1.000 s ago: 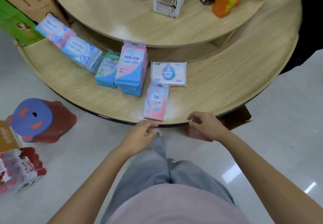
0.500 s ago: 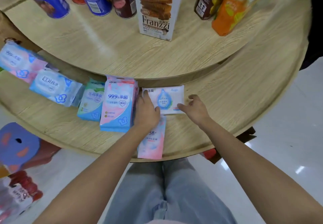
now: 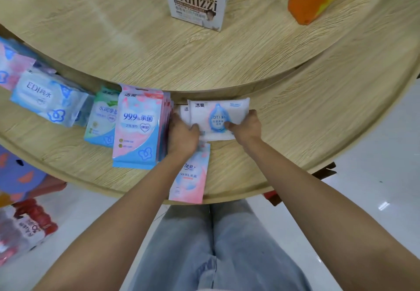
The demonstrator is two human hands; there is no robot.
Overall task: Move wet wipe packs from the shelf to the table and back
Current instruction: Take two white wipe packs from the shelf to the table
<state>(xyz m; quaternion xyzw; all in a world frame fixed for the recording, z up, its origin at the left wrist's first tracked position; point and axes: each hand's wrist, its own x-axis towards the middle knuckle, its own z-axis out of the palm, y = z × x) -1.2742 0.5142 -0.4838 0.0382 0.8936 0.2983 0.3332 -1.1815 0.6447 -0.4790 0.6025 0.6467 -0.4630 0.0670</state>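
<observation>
Shelf: I'm looking down at a round wooden two-tier shelf (image 3: 306, 118); the wipes sit on its lower ring, tucked against the step of the upper tier.
Stacked packs: a pink-and-blue stack (image 3: 138, 129) stands just to the left of my hands, with more packs farther left.
White wipe packs: the white wipe packs (image 3: 216, 118) lie at the back of the lower ring, long axis running left to right across my view. There appear to be at least two, one under the other.
Loose pack: a pink pack (image 3: 191, 175) lies near the shelf's front edge, partly under my left wrist, long axis pointing toward me.
Left hand: my left hand (image 3: 183, 136) is closed on the left short end of the white packs, thumb on top.
Right hand: my right hand (image 3: 245, 127) pinches the right end, thumb on the blue drop print.
Key relation: both hands bracket the long axis, each equally near, so I judge the lift should come straight up and toward me, clearing the pink pack.
</observation>
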